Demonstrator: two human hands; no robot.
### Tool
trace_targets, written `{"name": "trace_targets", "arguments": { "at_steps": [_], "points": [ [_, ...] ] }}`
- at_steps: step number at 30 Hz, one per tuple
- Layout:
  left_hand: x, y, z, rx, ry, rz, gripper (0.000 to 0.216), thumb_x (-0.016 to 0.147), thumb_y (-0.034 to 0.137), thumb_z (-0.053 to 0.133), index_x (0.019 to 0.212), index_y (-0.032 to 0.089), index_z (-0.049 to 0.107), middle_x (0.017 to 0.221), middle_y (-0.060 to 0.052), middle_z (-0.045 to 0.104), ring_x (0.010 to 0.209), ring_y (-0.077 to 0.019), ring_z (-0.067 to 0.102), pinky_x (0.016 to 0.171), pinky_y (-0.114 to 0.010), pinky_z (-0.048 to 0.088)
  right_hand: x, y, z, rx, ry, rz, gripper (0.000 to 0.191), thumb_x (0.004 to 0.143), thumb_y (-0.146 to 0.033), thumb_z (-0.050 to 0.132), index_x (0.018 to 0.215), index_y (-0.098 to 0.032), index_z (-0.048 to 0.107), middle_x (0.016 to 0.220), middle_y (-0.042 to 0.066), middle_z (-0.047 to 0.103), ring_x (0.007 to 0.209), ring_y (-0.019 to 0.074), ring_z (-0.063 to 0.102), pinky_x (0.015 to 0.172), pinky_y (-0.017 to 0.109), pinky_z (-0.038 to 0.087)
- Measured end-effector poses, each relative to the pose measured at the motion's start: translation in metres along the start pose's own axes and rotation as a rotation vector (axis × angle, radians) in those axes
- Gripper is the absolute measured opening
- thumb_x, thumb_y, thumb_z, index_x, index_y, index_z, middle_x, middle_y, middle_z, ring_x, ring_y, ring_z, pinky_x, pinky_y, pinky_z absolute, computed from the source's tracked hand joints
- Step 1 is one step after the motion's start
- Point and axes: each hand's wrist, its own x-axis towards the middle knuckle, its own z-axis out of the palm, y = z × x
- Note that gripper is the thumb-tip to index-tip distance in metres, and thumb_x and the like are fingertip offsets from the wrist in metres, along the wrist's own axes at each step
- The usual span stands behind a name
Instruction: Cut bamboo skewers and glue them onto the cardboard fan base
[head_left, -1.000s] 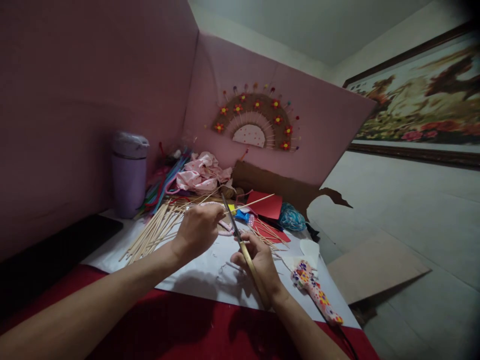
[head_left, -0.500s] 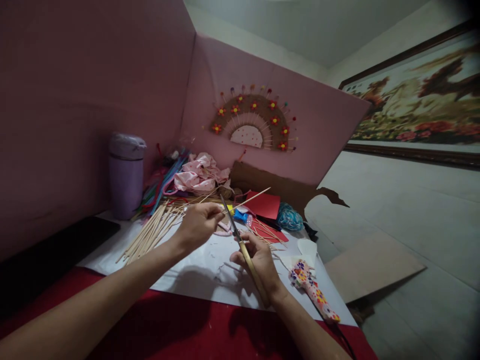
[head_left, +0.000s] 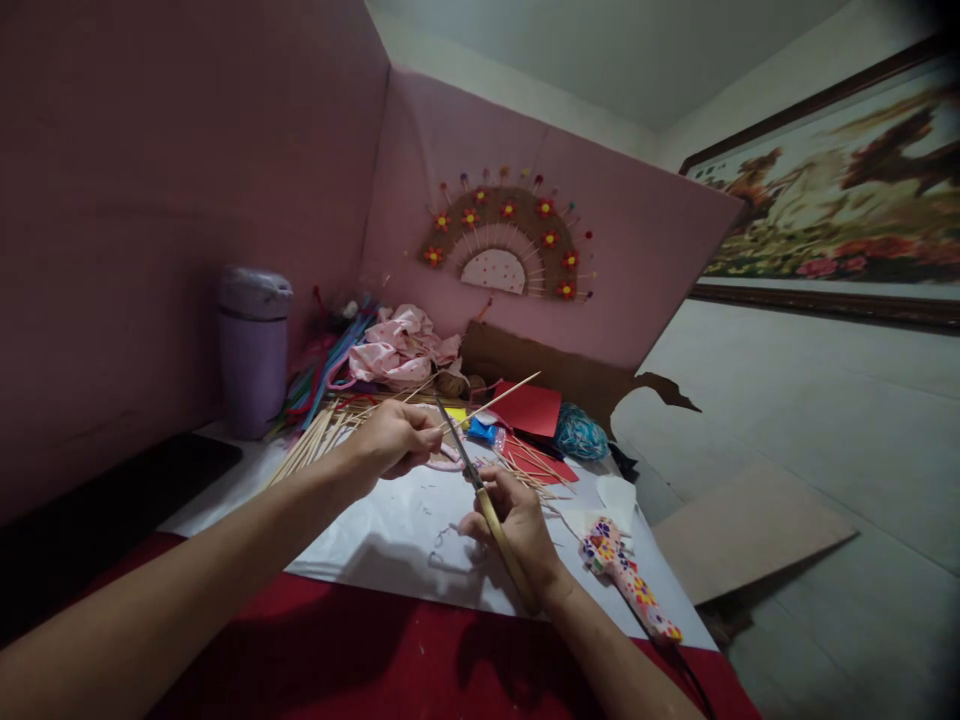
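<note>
A thin wooden skewer point(head_left: 506, 393) is pinched in my left hand point(head_left: 395, 438), its pointed end reaching up and to the right. Wrapped around the gold handle of a pair of scissors point(head_left: 491, 520) is my right hand point(head_left: 517, 525). The dark blades point up and left and cross the skewer just past my left fingertips. Whether they touch it I cannot tell. Behind and below my left hand lies a bundle of wooden skewers point(head_left: 306, 447), partly covered by my forearm. More cut sticks point(head_left: 525, 465) rest beyond my right hand.
At the left stands a purple tumbler point(head_left: 253, 360). Crumpled pink fabric point(head_left: 405, 350), red sheets point(head_left: 527, 408) and blue yarn point(head_left: 581, 432) fill the back. A flower-patterned glue gun point(head_left: 630, 580) with a cord lies right. A decorated cardboard fan point(head_left: 510, 215) hangs on the pink panel.
My left hand has shifted slightly left and down, and its forearm now covers more of the skewer bundle. The scissors and my right hand have barely moved.
</note>
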Motion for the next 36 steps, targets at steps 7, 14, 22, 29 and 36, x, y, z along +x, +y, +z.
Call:
{"name": "trace_targets", "arguments": {
  "at_steps": [7,14,22,29,36],
  "points": [
    [0.003,-0.005,0.001,-0.064,-0.072,0.051,0.022,0.066,0.027,0.057,0.052,0.017,0.043,0.040,0.005,0.039,0.031,-0.0034,0.019,0.034,-0.020,0.010,0.001,-0.006,-0.002,-0.015,0.008,0.037,0.043,0.061,-0.046,0.075,0.087,-0.019,0.054,0.053,-0.008,0.042,0.049,0.0092,0.038,0.045,0.021,0.031],
    [-0.003,-0.017,0.014,0.779,0.406,0.711,0.017,0.077,0.014,0.044,0.066,0.016,0.057,0.063,-0.003,0.057,0.060,-0.0129,0.048,0.058,-0.024,0.032,0.002,-0.005,0.000,-0.004,0.032,0.087,0.045,0.062,-0.052,0.072,0.087,-0.019,0.055,0.054,-0.007,0.044,0.049,0.0099,0.041,0.045,0.021,0.032],
    [-0.003,-0.002,0.007,0.155,0.126,0.210,0.024,0.069,0.022,0.052,0.048,0.016,0.043,0.039,0.005,0.036,0.036,-0.0052,0.026,0.038,-0.020,0.016,-0.001,-0.001,0.000,-0.059,0.013,0.029,0.042,0.061,-0.045,0.075,0.087,-0.021,0.054,0.053,-0.009,0.041,0.049,0.0096,0.038,0.046,0.021,0.032],
    [0.001,-0.004,-0.007,-0.331,-0.281,-0.202,0.019,0.052,0.008,0.055,0.050,0.017,0.038,0.037,0.006,0.035,0.028,-0.0013,0.014,0.030,-0.016,0.005,0.001,-0.002,-0.005,-0.076,-0.026,-0.027,0.043,0.060,-0.045,0.076,0.089,-0.020,0.055,0.053,-0.009,0.040,0.047,0.0085,0.035,0.044,0.021,0.028],
    [0.006,-0.013,0.000,-0.375,-0.198,-0.172,0.018,0.060,0.010,0.055,0.052,0.016,0.041,0.038,0.005,0.038,0.027,-0.0004,0.017,0.029,-0.015,0.007,0.005,-0.002,-0.012,-0.090,-0.055,0.025,0.040,0.062,-0.044,0.074,0.086,-0.019,0.056,0.054,-0.007,0.042,0.049,0.0095,0.037,0.045,0.021,0.029]
  ]
}}
